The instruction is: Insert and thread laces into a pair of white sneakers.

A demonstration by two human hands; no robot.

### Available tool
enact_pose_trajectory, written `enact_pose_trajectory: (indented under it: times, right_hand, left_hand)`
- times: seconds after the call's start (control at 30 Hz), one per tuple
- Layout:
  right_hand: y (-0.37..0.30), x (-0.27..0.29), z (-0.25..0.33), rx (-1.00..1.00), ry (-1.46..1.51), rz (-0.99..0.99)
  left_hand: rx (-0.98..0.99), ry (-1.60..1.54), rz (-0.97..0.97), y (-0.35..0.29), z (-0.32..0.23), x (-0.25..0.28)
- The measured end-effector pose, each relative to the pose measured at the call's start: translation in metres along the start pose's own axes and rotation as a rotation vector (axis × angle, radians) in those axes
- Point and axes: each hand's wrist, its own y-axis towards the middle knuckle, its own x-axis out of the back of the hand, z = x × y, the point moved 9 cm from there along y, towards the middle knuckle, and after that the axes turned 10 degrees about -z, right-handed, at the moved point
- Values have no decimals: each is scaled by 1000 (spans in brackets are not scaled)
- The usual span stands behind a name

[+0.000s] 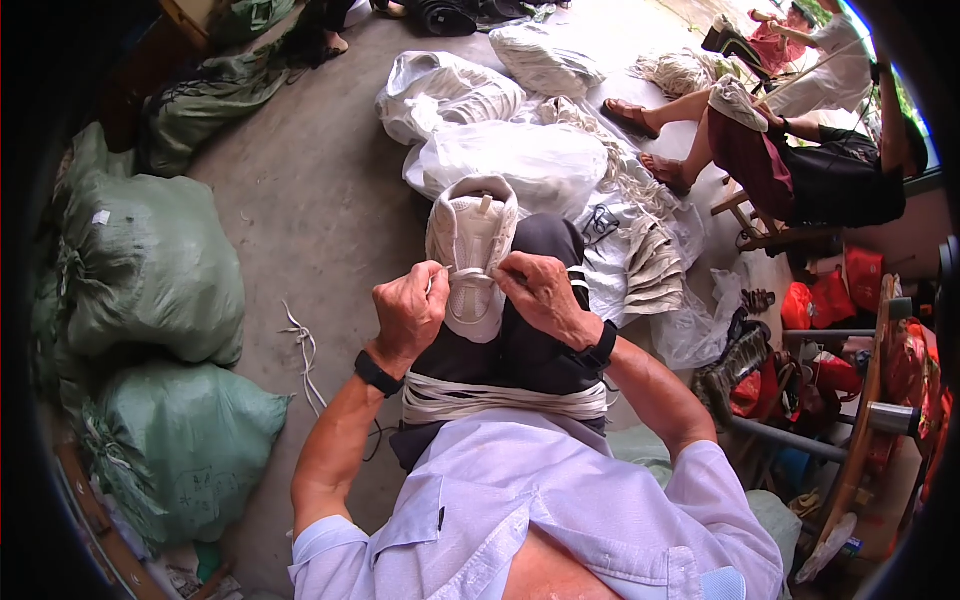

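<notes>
A white sneaker [474, 310] rests on my dark-trousered lap, its toe toward me and its opening away from me. One white shoelace [469, 273] crosses the shoe at the lowest eyelets near the toe. My left hand [410, 312] is closed in a pinch on the lace at the shoe's left side. On the right side, my right hand [550, 297] also pinches the lace, fingers against the shoe's edge. The upper eyelets show no lace. A bundle of loose white laces [500, 397] lies across my thighs.
Full green sacks [150, 265] line the left side. Ahead lie white plastic bags [510, 160] and rows of pale shoe parts [655, 265]. Loose laces [304, 350] lie on the concrete floor. A seated person [800, 170] handles a shoe at upper right; a cluttered rack [860, 400] stands right.
</notes>
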Motion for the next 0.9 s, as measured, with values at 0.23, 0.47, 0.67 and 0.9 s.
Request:
enact_pose_trajectory:
  times: [0.23,0.47,0.67,0.9]
  right_hand:
    - [1,2,7,82,47,-23]
    - [8,28,64,459,-349,-77]
    - [31,5,61,747,-339,146]
    - [31,-5,33,654,-274,287]
  left_hand:
    - [164,-77,42,2,13,-9]
    - [-307,290,105,40,-42,6]
    - [-706,261,592,50,-40,-35]
    - [-671,192,734,45,-41,-52]
